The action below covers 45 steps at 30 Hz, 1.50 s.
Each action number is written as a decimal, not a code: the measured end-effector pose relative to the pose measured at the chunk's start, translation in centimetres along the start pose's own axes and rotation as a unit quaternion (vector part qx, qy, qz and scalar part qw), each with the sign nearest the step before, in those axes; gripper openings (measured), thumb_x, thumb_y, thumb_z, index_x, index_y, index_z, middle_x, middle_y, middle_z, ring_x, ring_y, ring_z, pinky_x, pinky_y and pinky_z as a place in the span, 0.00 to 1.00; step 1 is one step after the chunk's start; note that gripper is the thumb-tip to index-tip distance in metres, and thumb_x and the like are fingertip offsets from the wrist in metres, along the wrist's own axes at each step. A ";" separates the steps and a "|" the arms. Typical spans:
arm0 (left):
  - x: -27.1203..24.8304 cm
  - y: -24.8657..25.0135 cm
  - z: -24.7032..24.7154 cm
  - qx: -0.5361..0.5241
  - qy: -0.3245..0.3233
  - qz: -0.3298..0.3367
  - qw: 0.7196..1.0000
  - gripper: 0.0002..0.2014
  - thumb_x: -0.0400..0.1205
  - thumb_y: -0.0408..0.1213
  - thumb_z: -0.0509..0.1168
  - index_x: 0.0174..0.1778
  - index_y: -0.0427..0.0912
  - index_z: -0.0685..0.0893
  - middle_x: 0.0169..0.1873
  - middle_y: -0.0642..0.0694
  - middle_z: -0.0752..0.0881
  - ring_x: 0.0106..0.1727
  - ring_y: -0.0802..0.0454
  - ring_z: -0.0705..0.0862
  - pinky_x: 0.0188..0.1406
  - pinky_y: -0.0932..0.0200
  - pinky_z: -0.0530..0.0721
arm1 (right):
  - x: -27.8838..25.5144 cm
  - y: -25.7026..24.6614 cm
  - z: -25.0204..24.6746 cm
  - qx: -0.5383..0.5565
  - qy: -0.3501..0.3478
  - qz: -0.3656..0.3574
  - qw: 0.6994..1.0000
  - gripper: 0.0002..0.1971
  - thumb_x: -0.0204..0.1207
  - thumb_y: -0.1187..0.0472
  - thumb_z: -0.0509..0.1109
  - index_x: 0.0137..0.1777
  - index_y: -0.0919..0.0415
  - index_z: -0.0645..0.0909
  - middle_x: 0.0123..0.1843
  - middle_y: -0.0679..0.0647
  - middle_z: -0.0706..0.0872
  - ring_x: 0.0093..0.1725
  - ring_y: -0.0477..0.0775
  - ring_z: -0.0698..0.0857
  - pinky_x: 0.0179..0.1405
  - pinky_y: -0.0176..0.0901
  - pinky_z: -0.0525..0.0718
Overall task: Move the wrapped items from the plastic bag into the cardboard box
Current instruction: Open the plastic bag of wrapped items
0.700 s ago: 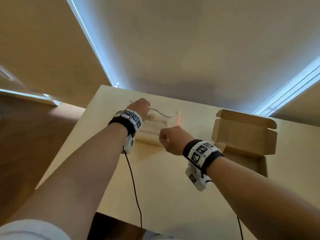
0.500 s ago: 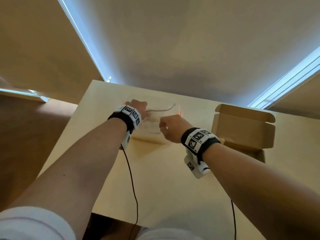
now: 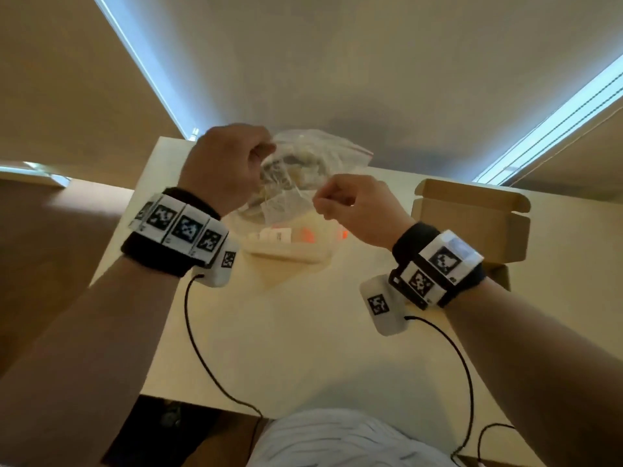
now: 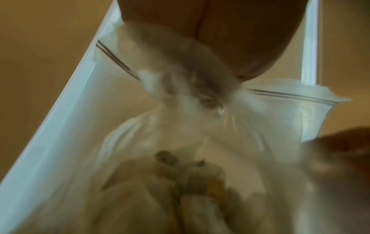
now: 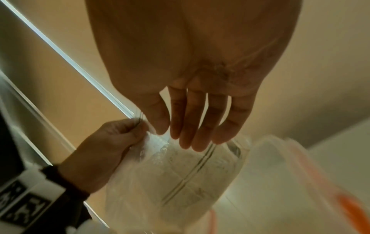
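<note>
Two black cables (image 3: 199, 345) run from the wrist-worn cameras down across the near part of the pale worktop (image 3: 290, 348) toward the person's white-clothed lap. Above that bare stretch, both forearms reach forward, each with a black wristband carrying printed markers.

Past the bands, the left hand (image 3: 226, 166) is raised over the worktop with its fingers curled; its grip is closed on the top edge of the clear plastic bag (image 3: 296, 193), bunching the film near the zip strip, as the left wrist view shows. The right hand (image 3: 357, 207) sits a little lower and to the right. In the head view it looks like a fist pinching the near edge of the bag; in the right wrist view the thumb and fingers (image 5: 188, 126) point down and meet at the bag's rim beside the zip line. Its grip is on the bag.

Hanging between the two hands, the bag is held up off the worktop, its mouth pulled apart. The wrapped items (image 4: 192, 186) lie inside it, low in the film, blurred and pale with yellowish and dark patches. Under the bag rests something flat and whitish with orange marks (image 3: 305, 235), too blurred to name.

Farther right stands the cardboard box (image 3: 472, 224), its lid flap upright, well apart from the bag.
</note>
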<state>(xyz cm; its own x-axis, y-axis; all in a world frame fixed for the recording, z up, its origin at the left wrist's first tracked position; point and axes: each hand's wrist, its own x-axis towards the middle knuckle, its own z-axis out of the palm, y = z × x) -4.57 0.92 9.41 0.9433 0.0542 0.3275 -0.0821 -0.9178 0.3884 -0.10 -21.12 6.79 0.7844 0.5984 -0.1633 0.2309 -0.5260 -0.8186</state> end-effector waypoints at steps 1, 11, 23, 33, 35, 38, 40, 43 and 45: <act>-0.4 1.1 -1.6 -0.021 0.020 0.010 1.000 0.14 0.86 0.40 0.60 0.47 0.35 0.87 0.32 0.41 0.86 0.34 0.41 0.83 0.35 0.50 0.80 | -1.1 -0.7 -0.8 0.012 0.001 -0.014 1.000 0.01 0.79 0.54 0.73 0.48 0.48 0.85 0.44 0.43 0.90 0.47 0.44 0.88 0.52 0.42 0.86; -9.6 9.4 1.0 -0.183 -0.106 -0.042 0.977 0.08 0.83 0.39 0.65 0.40 0.42 0.79 0.26 0.52 0.79 0.29 0.62 0.77 0.30 0.70 0.68 | -11.9 2.2 -2.3 0.006 -0.095 0.025 0.995 0.05 0.80 0.53 0.71 0.50 0.50 0.88 0.40 0.45 0.91 0.43 0.41 0.88 0.50 0.38 0.87; -15.9 14.4 13.3 -0.282 -0.190 -0.307 0.889 0.07 0.80 0.32 0.68 0.40 0.43 0.92 0.39 0.46 0.88 0.41 0.49 0.84 0.43 0.58 0.81 | -14.9 11.5 4.2 0.047 -0.072 0.177 0.980 0.05 0.78 0.55 0.74 0.50 0.52 0.84 0.45 0.45 0.89 0.44 0.41 0.86 0.49 0.43 0.87; -16.0 15.9 12.4 -0.514 -0.177 -0.487 0.684 0.04 0.77 0.22 0.72 0.44 0.28 0.84 0.36 0.37 0.86 0.33 0.46 0.86 0.40 0.52 0.92 | -16.1 10.8 4.1 0.265 0.104 0.201 0.937 0.04 0.76 0.65 0.76 0.49 0.61 0.87 0.43 0.56 0.91 0.45 0.53 0.90 0.47 0.48 0.90; -15.9 16.5 12.3 -0.489 -0.176 -0.473 0.711 0.06 0.74 0.26 0.76 0.40 0.31 0.85 0.34 0.39 0.87 0.33 0.47 0.86 0.38 0.54 0.91 | -16.1 10.6 3.8 0.284 0.099 0.210 0.930 0.02 0.76 0.65 0.76 0.48 0.60 0.88 0.44 0.54 0.91 0.45 0.51 0.90 0.47 0.47 0.90; -15.8 17.2 12.4 -0.448 -0.168 -0.433 0.764 0.08 0.72 0.32 0.80 0.39 0.33 0.88 0.32 0.40 0.89 0.33 0.51 0.87 0.35 0.58 0.89 | -16.2 10.6 3.2 0.292 0.103 0.218 0.925 0.02 0.75 0.61 0.78 0.46 0.57 0.89 0.44 0.52 0.92 0.45 0.50 0.90 0.42 0.41 0.89; -15.7 17.6 12.4 -0.436 -0.167 -0.412 0.782 0.07 0.73 0.32 0.79 0.41 0.34 0.90 0.34 0.38 0.90 0.33 0.50 0.88 0.36 0.56 0.90 | -16.3 10.5 2.8 0.271 0.110 0.222 0.930 0.04 0.73 0.56 0.80 0.45 0.55 0.90 0.43 0.50 0.92 0.44 0.47 0.90 0.38 0.36 0.86; -15.3 17.9 12.4 -0.462 -0.174 -0.423 0.760 0.04 0.77 0.27 0.74 0.45 0.29 0.89 0.39 0.32 0.91 0.35 0.46 0.88 0.43 0.49 0.92 | -16.2 10.5 2.4 0.240 0.128 0.224 0.936 0.04 0.73 0.57 0.80 0.45 0.56 0.90 0.40 0.50 0.92 0.40 0.47 0.91 0.34 0.34 0.85; -15.1 17.9 12.4 -0.482 -0.184 -0.443 0.733 0.05 0.80 0.25 0.70 0.48 0.26 0.88 0.41 0.33 0.91 0.36 0.47 0.89 0.42 0.52 0.92 | -16.1 10.6 2.2 0.236 0.140 0.231 0.934 0.02 0.74 0.60 0.78 0.45 0.57 0.90 0.40 0.52 0.92 0.40 0.49 0.92 0.35 0.36 0.86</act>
<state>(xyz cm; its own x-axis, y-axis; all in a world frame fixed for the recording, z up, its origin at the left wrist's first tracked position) -16.29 -21.20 0.72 0.7716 0.1899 -0.6071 0.5938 0.1274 0.7945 -11.58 -35.01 -0.46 0.8723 0.1584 -0.4626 -0.3965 -0.3245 -0.8588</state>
